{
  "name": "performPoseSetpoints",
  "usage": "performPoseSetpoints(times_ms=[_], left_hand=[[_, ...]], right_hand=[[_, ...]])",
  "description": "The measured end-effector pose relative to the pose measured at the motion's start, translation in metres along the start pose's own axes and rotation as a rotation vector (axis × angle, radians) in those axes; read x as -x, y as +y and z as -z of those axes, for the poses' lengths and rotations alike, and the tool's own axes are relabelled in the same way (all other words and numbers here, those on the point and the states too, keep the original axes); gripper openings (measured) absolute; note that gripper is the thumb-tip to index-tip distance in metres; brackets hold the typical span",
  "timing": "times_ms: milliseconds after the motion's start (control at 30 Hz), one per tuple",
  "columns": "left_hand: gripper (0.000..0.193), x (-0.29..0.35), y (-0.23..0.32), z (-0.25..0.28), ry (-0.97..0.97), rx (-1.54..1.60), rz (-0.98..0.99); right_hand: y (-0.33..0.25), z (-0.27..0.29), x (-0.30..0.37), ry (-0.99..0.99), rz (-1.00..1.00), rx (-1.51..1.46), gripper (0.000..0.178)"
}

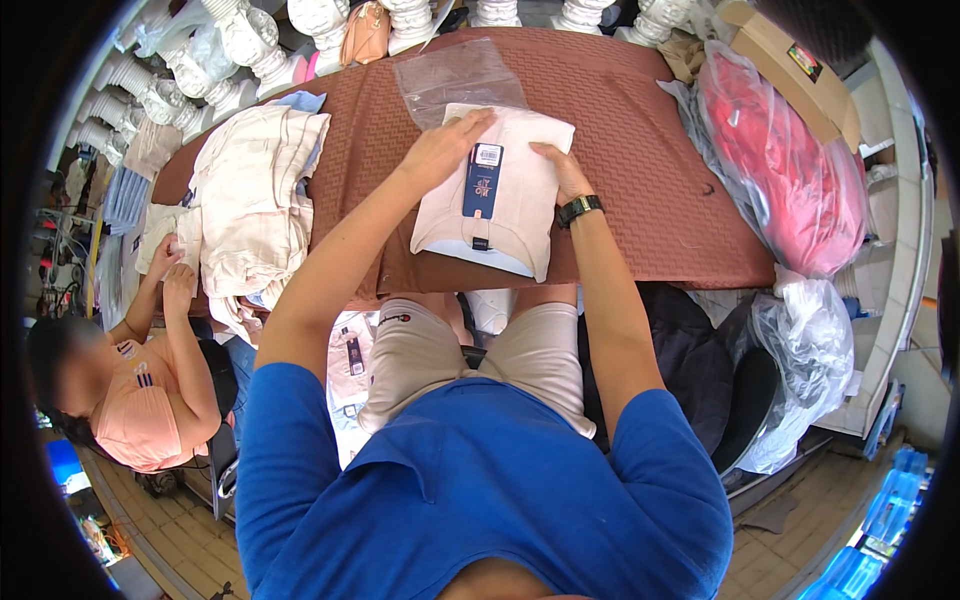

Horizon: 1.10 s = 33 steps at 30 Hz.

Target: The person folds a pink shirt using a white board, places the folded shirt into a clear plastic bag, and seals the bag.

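Note:
A folded pale pink shirt [512, 200] lies on the brown-covered table in front of me, overhanging its near edge slightly. A dark blue hang tag [481, 190] with a white sticker rests on the shirt, and white backing shows at the near end. My left hand [445, 152] is laid over the far left corner, fingers stretched flat on the cloth. At the right edge, my right hand [568, 178] grips the shirt with the thumb on top; its other fingers are mostly hidden. Just beyond the shirt lies a flat clear plastic bag [455, 75], partly covered by it.
A heap of pale garments [260, 180] covers the table's left part. Beyond it a person in a peach shirt [150, 400] handles light cloth. On the right are a clear bag of red-pink clothing [780, 160] and a cardboard box [790, 75]. White balusters [240, 40] line the far side.

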<state>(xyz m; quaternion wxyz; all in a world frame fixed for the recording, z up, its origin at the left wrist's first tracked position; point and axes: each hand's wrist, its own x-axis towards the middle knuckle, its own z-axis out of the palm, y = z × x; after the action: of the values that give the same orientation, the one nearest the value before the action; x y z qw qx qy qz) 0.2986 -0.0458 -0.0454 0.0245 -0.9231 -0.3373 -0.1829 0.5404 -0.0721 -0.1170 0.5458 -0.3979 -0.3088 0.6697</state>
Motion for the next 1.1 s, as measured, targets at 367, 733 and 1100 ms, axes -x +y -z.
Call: performPoseSetpoints(times_ms=[367,733,1100], left_hand=[[0.048,0.0,0.043,-0.009,0.047,-0.204,-0.169],[0.049,-0.066,0.048,-0.038,0.149,0.036,0.259],[0.021,-0.084,0.032,-0.024,0.177,-0.128,0.082]], right_hand=[[-0.012,-0.022,0.008,0.015,-0.052,-0.11,0.05],[-0.002,-0.015,-0.017,0.17,-0.043,0.056,0.054],[-0.001,-0.027,-0.016,0.081,0.153,0.148,0.049]])
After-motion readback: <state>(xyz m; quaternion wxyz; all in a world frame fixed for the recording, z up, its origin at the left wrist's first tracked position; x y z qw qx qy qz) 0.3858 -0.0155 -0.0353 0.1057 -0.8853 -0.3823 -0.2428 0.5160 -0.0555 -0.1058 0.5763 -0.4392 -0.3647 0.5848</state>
